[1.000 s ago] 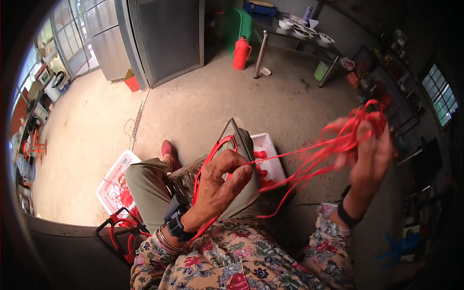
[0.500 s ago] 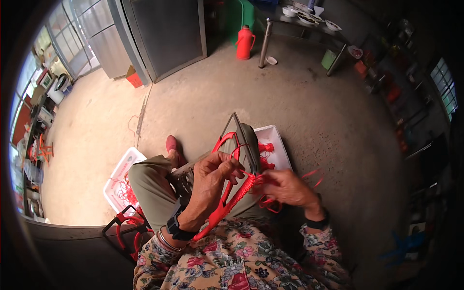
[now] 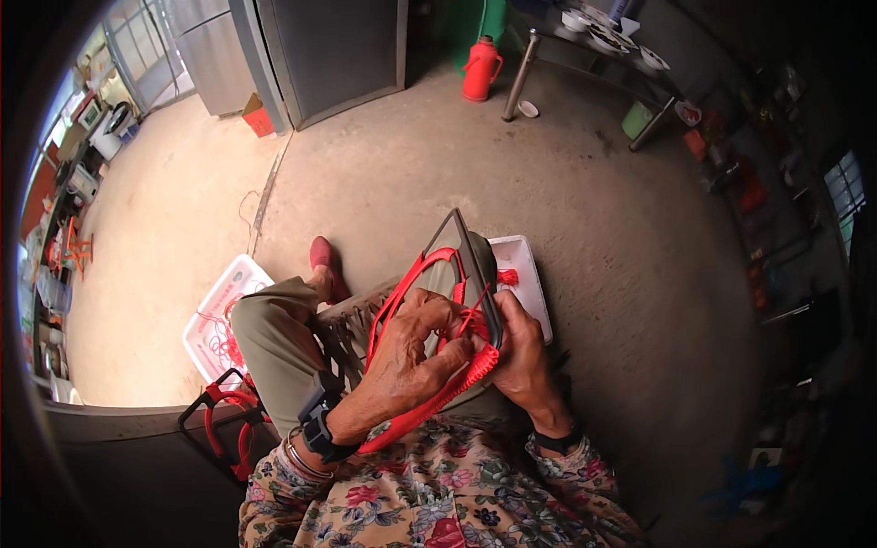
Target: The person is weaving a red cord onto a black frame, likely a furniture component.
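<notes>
On my lap rests a dark frame with a pointed far end, and red padded bands run along it. Tight coils of red cord cover its near right corner. My left hand reaches across the frame, its fingers curled and closed on the loose red cord at the inner side. Outside the right edge, my right hand is wrapped around the frame beside the coils, thumb on top. Some of its fingers are hidden behind the frame.
A white tray of tangled red cord sits left of my knee. Another white tray with red cord bundles lies to the right. A similar red-and-black frame leans at my left. A red thermos stands by a table holding dishes.
My right hand has come in from pulling cord out at the right and now grips the frame's edge. My left fingers have moved down inside the frame. The frame has turned slightly.
</notes>
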`<control>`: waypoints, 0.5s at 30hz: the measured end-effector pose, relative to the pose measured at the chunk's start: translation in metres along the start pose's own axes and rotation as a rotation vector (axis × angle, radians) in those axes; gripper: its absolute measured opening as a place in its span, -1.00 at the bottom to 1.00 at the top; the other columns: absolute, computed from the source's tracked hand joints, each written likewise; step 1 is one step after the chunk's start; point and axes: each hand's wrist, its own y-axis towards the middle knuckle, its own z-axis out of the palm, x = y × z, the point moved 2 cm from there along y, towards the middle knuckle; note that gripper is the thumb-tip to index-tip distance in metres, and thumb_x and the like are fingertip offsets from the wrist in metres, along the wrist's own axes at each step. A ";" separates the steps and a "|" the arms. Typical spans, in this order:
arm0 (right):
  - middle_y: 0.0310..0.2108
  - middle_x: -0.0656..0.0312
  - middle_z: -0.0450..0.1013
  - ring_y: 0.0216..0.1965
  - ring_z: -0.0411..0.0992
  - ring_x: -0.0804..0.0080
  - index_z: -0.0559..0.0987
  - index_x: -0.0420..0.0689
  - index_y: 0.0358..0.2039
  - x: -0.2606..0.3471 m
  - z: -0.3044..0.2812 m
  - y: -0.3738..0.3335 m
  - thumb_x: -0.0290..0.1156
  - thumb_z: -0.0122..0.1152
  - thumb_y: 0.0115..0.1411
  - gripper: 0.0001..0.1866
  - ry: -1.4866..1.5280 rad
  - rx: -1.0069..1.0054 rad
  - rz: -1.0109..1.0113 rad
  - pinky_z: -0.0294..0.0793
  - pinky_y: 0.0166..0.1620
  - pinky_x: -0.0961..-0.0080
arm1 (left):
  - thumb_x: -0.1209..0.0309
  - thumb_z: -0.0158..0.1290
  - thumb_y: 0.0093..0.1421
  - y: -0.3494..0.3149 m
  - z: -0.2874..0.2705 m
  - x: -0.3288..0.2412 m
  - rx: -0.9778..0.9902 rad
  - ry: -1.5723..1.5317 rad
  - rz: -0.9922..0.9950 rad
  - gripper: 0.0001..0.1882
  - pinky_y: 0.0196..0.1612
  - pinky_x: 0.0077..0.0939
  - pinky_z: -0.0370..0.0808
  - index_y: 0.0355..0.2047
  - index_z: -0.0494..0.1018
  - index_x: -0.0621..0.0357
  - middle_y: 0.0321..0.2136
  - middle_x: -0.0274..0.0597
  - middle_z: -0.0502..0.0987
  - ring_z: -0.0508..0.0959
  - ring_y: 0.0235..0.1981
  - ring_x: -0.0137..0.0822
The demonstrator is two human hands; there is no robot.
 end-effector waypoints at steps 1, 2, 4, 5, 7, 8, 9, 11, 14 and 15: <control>-0.47 0.22 0.43 -0.43 0.37 0.52 0.35 -0.19 -0.27 0.000 0.001 0.000 -0.44 0.28 0.05 -0.69 -0.006 0.007 0.002 0.38 -0.32 0.53 | 0.33 0.12 0.07 0.001 -0.001 0.001 0.034 0.065 -0.016 -0.81 -0.13 -0.33 0.28 -0.42 0.43 0.20 -0.38 -0.21 0.47 0.35 -0.31 -0.24; -0.53 0.20 0.37 -0.49 0.34 0.49 0.31 -0.20 -0.25 0.003 0.001 0.000 -0.50 0.23 0.03 -0.69 -0.003 -0.012 -0.083 0.35 -0.39 0.51 | 0.33 0.12 0.07 0.002 -0.001 -0.001 0.027 0.057 -0.018 -0.81 -0.13 -0.33 0.28 -0.42 0.43 0.20 -0.38 -0.21 0.47 0.35 -0.31 -0.24; -0.58 0.19 0.32 -0.55 0.31 0.46 0.27 -0.21 -0.24 0.003 0.001 -0.001 -0.57 0.17 0.02 -0.68 -0.002 -0.024 -0.167 0.31 -0.46 0.49 | 0.31 0.12 0.08 0.004 0.000 -0.004 0.057 0.044 -0.035 -0.78 -0.20 -0.37 0.29 -0.43 0.43 0.22 -0.47 -0.22 0.43 0.34 -0.34 -0.26; -0.55 0.22 0.35 -0.50 0.33 0.49 0.28 -0.19 -0.26 -0.001 0.001 -0.001 -0.52 0.25 0.00 -0.65 -0.018 -0.030 -0.133 0.34 -0.41 0.51 | 0.31 0.12 0.08 0.005 -0.001 -0.003 0.052 0.042 -0.036 -0.78 -0.20 -0.37 0.29 -0.43 0.43 0.22 -0.47 -0.22 0.43 0.34 -0.34 -0.26; -0.52 0.25 0.38 -0.46 0.35 0.52 0.29 -0.16 -0.27 -0.001 0.001 -0.002 -0.47 0.33 -0.01 -0.61 -0.035 -0.032 -0.101 0.38 -0.36 0.52 | 0.30 0.11 0.10 0.007 -0.001 -0.001 0.085 0.120 0.019 -0.76 -0.25 -0.40 0.31 -0.40 0.42 0.24 -0.47 -0.20 0.42 0.37 -0.37 -0.25; -0.52 0.25 0.38 -0.46 0.35 0.53 0.29 -0.16 -0.28 0.004 0.001 -0.002 -0.48 0.34 -0.02 -0.61 -0.047 -0.045 -0.113 0.38 -0.37 0.52 | 0.30 0.11 0.10 0.008 -0.001 -0.002 0.082 0.114 0.021 -0.76 -0.25 -0.40 0.31 -0.40 0.42 0.24 -0.47 -0.20 0.42 0.37 -0.37 -0.25; -0.52 0.25 0.38 -0.46 0.35 0.53 0.29 -0.16 -0.28 0.007 0.001 -0.001 -0.49 0.35 -0.03 -0.60 -0.060 -0.059 -0.127 0.38 -0.37 0.53 | 0.29 0.09 0.13 0.008 -0.001 -0.003 0.077 0.057 -0.074 -0.76 -0.28 -0.39 0.32 -0.38 0.41 0.25 -0.47 -0.17 0.42 0.38 -0.39 -0.24; -0.52 0.25 0.38 -0.46 0.35 0.54 0.28 -0.16 -0.28 0.010 0.005 -0.002 -0.49 0.36 -0.04 -0.58 -0.070 -0.081 -0.144 0.38 -0.37 0.53 | 0.29 0.07 0.15 0.008 -0.002 -0.004 0.068 -0.002 -0.170 -0.75 -0.30 -0.38 0.33 -0.36 0.40 0.26 -0.47 -0.14 0.42 0.40 -0.41 -0.23; -0.51 0.25 0.39 -0.46 0.37 0.55 0.27 -0.17 -0.26 0.011 0.003 -0.003 -0.52 0.38 -0.05 -0.55 -0.057 -0.127 -0.168 0.39 -0.38 0.55 | 0.28 -0.04 0.25 0.011 -0.006 -0.008 0.196 0.094 -0.056 -0.74 -0.33 -0.40 0.34 -0.33 0.36 0.27 -0.47 -0.09 0.42 0.41 -0.43 -0.27; -0.50 0.24 0.40 -0.46 0.38 0.55 0.26 -0.18 -0.25 0.011 0.001 -0.003 -0.53 0.38 -0.05 -0.54 -0.038 -0.154 -0.174 0.40 -0.38 0.56 | 0.28 -0.04 0.25 0.012 -0.008 -0.012 0.190 0.091 -0.055 -0.74 -0.33 -0.40 0.34 -0.33 0.36 0.27 -0.47 -0.09 0.42 0.41 -0.43 -0.27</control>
